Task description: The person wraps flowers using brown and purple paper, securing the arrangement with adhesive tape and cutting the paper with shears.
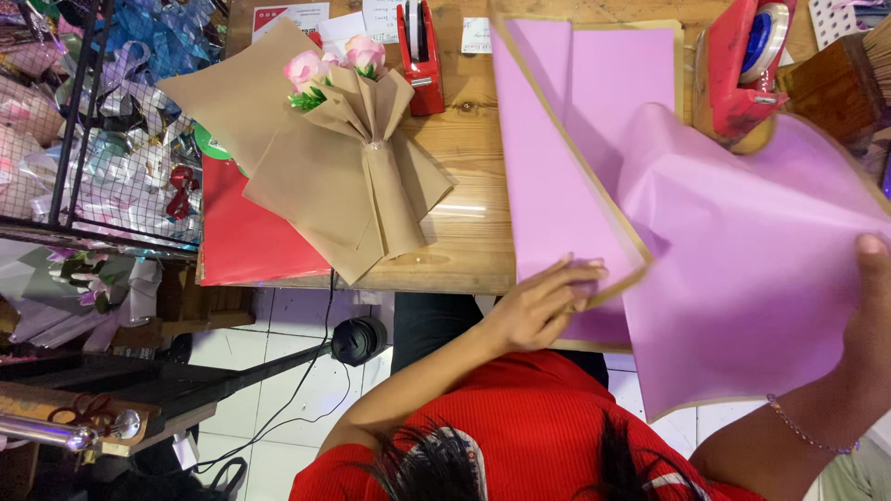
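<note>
My left hand point(549, 301) presses its fingertips on the near corner of a lilac wrapping sheet with a tan border point(557, 176), which lies flat on the wooden table point(469, 139). My right hand point(871, 301), a bead bracelet on its wrist, grips the right edge of a second lilac sheet point(742, 269). That sheet is lifted, curves over the table's front edge and overlaps the flat one. More lilac paper lies under both.
A small bouquet of pink roses in brown paper point(357, 158) lies left of the sheets, on a red sheet point(246, 237). Two red tape dispensers point(419, 56) point(742, 65) stand at the back. A wire rack of ribbons point(102, 121) stands at left. A cable crosses the floor.
</note>
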